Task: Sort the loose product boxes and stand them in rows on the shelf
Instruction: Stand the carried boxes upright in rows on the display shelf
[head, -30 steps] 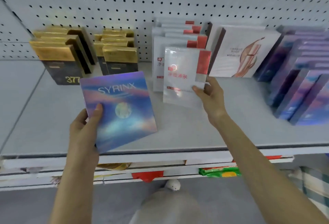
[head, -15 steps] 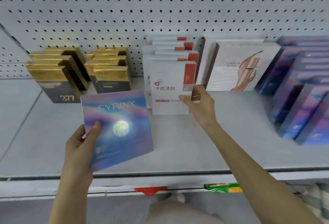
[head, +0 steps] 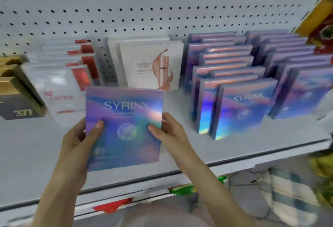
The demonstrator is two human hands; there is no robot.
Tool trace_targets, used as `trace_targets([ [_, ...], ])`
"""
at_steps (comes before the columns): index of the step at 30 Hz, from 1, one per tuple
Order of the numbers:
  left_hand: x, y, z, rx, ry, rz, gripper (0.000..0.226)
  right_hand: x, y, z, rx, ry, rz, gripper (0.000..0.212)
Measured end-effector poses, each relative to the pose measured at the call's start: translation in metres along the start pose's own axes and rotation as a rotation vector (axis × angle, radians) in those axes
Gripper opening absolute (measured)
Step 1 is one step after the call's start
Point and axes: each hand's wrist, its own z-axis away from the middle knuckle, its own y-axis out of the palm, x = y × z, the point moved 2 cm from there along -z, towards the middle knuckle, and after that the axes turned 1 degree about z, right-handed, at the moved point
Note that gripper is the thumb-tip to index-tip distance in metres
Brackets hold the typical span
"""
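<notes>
I hold an iridescent blue-purple SYRINX box point(head: 124, 127) upright in front of the grey shelf point(head: 234, 147). My left hand point(head: 79, 136) grips its left edge, thumb on the front face. Its right edge sits in my right hand point(head: 169, 133), thumb likewise on the front. Matching SYRINX boxes point(head: 239, 106) stand in rows on the shelf to the right. White-and-red boxes point(head: 59, 86) stand in a row at the left, white boxes with a peach figure point(head: 153, 68) behind my box.
Gold-and-black boxes point(head: 16, 98) stand at the far left. A white pegboard point(head: 144, 7) backs the shelf. A red-and-yellow package point(head: 322, 26) hangs at the upper right. Below the shelf edge lie red and green tags point(head: 182, 189) and a checked cloth point(head: 288, 194).
My right hand let go of the white-and-red box, now standing in its row, and took the SYRINX box's right edge. The view swung right, bringing the SYRINX rows closer.
</notes>
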Motion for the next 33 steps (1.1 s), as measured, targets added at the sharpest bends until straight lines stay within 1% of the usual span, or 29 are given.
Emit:
trace_targets([
  [2, 0.007, 0.062, 0.014, 0.074, 0.020, -0.015, 0.038, 0.010, -0.056, 0.017, -0.100, -0.119, 0.076, 0.023],
  [3, 0.009, 0.091, 0.022, 0.110, 0.031, -0.015, 0.042, 0.020, -0.083, 0.026, -0.131, -0.166, 0.116, 0.025],
  [4, 0.012, 0.117, 0.030, 0.144, 0.049, -0.023, 0.045, 0.028, -0.110, 0.034, -0.147, -0.198, 0.155, 0.021],
  [5, 0.014, 0.142, 0.036, 0.181, 0.070, -0.035, 0.043, 0.035, -0.137, 0.042, -0.162, -0.226, 0.167, 0.010],
  [6, 0.015, 0.165, 0.041, 0.212, 0.086, -0.073, 0.032, 0.042, -0.162, 0.050, -0.185, -0.245, 0.174, 0.007],
  [7, 0.015, 0.186, 0.045, 0.265, 0.090, -0.111, 0.018, 0.048, -0.186, 0.059, -0.203, -0.265, 0.167, 0.012],
  [8, 0.018, 0.205, 0.048, 0.325, 0.094, -0.181, 0.020, 0.053, -0.209, 0.066, -0.203, -0.278, 0.161, 0.008],
  [9, 0.019, 0.224, 0.052, 0.376, 0.100, -0.247, 0.028, 0.058, -0.230, 0.073, -0.199, -0.287, 0.148, 0.006],
  [10, 0.022, 0.239, 0.055, 0.395, 0.100, -0.306, 0.031, 0.060, -0.250, 0.079, -0.207, -0.286, 0.144, 0.016],
  [12, 0.029, 0.271, 0.064, 0.401, 0.077, -0.364, 0.023, 0.062, -0.286, 0.087, -0.246, -0.245, 0.106, 0.027],
  [14, 0.038, 0.305, 0.073, 0.389, 0.068, -0.393, 0.041, 0.062, -0.320, 0.094, -0.312, -0.200, 0.055, 0.031],
  [15, 0.043, 0.322, 0.076, 0.380, 0.073, -0.406, 0.045, 0.062, -0.335, 0.096, -0.338, -0.193, 0.053, 0.031],
  [16, 0.047, 0.339, 0.078, 0.376, 0.084, -0.415, 0.044, 0.064, -0.351, 0.098, -0.360, -0.193, 0.065, 0.031],
  [17, 0.052, 0.355, 0.079, 0.370, 0.086, -0.414, 0.036, 0.065, -0.365, 0.098, -0.383, -0.196, 0.065, 0.031],
  [19, 0.062, 0.384, 0.076, 0.325, 0.080, -0.421, 0.015, 0.068, -0.390, 0.095, -0.415, -0.208, 0.047, 0.026],
  [24, 0.074, 0.439, 0.068, 0.123, 0.098, -0.402, 0.028, 0.070, -0.432, 0.074, -0.526, -0.224, 0.117, 0.025],
  [27, 0.075, 0.458, 0.062, 0.025, 0.166, -0.396, 0.023, 0.066, -0.451, 0.057, -0.602, -0.214, 0.204, 0.027],
  [29, 0.077, 0.465, 0.059, -0.034, 0.191, -0.371, 0.021, 0.065, -0.454, 0.047, -0.620, -0.224, 0.234, 0.029],
  [33, 0.080, 0.469, 0.054, -0.124, 0.207, -0.336, 0.030, 0.071, -0.446, 0.036, -0.678, -0.274, 0.230, 0.038],
])
